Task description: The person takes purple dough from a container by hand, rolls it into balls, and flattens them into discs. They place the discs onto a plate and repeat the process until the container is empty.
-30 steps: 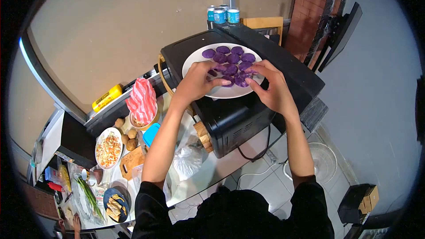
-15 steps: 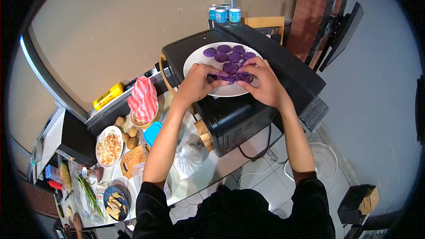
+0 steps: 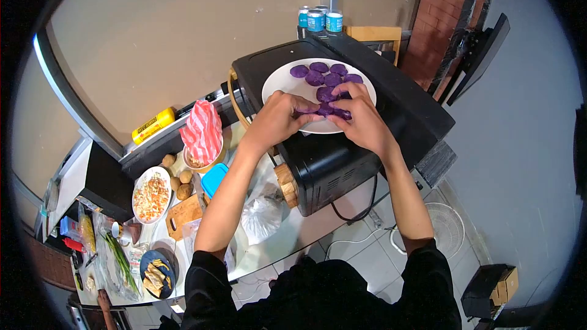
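Several round, flattened purple patties (image 3: 315,78), like mashed purple sweet potato, lie on a white plate (image 3: 276,85). The plate rests on top of a black oven (image 3: 330,174). My left hand (image 3: 278,119) reaches over the plate's near-left side, thumb and fingers pinched at a purple patty (image 3: 324,109) by the near edge. Opposite it, my right hand (image 3: 365,119) curls its fingers over a neighbouring purple patty (image 3: 342,113), thumb close to the left fingertips. My fingers partly hide both pieces and some patties behind them.
Left of the oven, the counter holds a plastic bag (image 3: 262,219), a blue lid (image 3: 214,180), a cutting board (image 3: 183,217), potatoes (image 3: 184,191), a plate of shredded food (image 3: 151,195) and a dark plate (image 3: 157,274). Cans (image 3: 315,21) stand behind. Another person's hand (image 3: 104,300) shows lower left.
My right hand has moved slightly left relative to the plate, bringing its fingertips closer to my left hand's. The whole view has shifted a little.
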`<act>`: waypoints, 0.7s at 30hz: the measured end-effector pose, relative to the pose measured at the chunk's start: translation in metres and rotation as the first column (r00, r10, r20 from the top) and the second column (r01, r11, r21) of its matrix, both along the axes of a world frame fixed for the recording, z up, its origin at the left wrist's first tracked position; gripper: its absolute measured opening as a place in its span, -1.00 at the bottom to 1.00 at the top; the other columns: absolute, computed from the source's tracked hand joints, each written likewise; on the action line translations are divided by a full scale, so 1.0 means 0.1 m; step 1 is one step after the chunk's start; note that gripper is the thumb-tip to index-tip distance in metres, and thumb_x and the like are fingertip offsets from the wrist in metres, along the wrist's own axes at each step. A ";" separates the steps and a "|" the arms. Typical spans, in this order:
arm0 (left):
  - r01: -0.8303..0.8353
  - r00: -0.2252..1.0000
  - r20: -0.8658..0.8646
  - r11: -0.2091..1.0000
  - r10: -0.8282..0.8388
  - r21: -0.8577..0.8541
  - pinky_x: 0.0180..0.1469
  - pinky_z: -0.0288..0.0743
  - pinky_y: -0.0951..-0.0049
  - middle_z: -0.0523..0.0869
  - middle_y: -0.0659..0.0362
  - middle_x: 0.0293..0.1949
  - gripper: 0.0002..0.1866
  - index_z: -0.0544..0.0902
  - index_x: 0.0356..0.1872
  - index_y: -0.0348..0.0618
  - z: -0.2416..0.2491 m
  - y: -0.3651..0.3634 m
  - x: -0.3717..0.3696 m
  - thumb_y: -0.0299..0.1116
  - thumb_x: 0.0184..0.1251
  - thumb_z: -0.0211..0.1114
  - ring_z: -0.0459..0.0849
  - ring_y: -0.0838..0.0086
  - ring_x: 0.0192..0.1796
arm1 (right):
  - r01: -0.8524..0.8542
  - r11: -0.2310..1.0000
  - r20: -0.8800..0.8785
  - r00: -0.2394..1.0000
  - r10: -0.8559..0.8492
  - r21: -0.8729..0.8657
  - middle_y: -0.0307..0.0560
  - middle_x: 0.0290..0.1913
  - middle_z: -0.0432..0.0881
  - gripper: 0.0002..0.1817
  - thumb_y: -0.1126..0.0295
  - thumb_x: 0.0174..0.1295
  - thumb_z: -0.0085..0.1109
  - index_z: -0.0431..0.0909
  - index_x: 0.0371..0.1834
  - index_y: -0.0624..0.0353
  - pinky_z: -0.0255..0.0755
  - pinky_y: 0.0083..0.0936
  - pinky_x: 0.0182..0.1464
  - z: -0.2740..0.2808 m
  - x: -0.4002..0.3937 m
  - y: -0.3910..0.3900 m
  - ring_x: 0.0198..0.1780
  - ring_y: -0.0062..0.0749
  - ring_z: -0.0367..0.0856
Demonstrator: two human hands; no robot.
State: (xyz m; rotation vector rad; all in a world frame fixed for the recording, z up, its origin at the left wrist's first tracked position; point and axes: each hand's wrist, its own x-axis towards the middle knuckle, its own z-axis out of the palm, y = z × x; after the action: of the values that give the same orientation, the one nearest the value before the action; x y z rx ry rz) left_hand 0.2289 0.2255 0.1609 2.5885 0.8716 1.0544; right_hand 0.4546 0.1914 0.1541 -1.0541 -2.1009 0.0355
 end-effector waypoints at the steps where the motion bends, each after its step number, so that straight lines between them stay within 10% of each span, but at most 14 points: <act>1: 0.017 1.000 -0.009 1.000 -0.017 0.002 0.00 0.63 0.22 0.83 -0.02 -0.15 -0.71 0.82 -0.19 -0.30 0.00 -0.01 0.00 -0.25 0.24 0.51 0.79 0.04 -0.13 | -0.005 1.000 0.006 1.000 0.005 -0.002 0.16 0.15 0.55 -0.73 0.49 0.10 0.46 0.75 -0.14 0.36 0.32 -0.14 0.37 0.00 -0.01 0.00 0.29 0.07 0.41; 18: 0.110 0.986 -0.125 0.994 -0.107 0.021 0.22 0.55 0.14 0.73 -0.09 0.14 -0.61 0.73 0.15 -0.21 0.05 -0.08 -0.02 -0.26 0.37 0.38 0.71 -0.05 0.11 | -0.080 0.996 0.104 0.992 0.075 0.045 0.25 0.24 0.46 -0.69 0.49 0.31 0.21 0.63 0.07 0.43 0.23 -0.07 0.44 -0.07 0.04 -0.08 0.38 0.20 0.31; 21: 0.075 0.995 -0.082 0.965 -0.056 0.250 0.29 0.54 0.17 0.62 -0.09 0.31 -0.52 0.62 0.30 -0.22 0.00 -0.12 -0.09 -0.40 0.36 0.39 0.66 0.07 0.26 | -0.073 0.997 0.047 0.996 0.071 0.038 0.21 0.24 0.47 -0.65 0.49 0.30 0.22 0.60 0.12 0.41 0.24 -0.10 0.44 -0.05 0.05 -0.08 0.37 0.16 0.35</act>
State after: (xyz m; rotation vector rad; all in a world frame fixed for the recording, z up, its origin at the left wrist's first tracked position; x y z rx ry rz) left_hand 0.2202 0.2138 0.1613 2.8608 0.7013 1.1228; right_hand 0.4595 0.1838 0.1493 -0.9639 -2.1716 0.0044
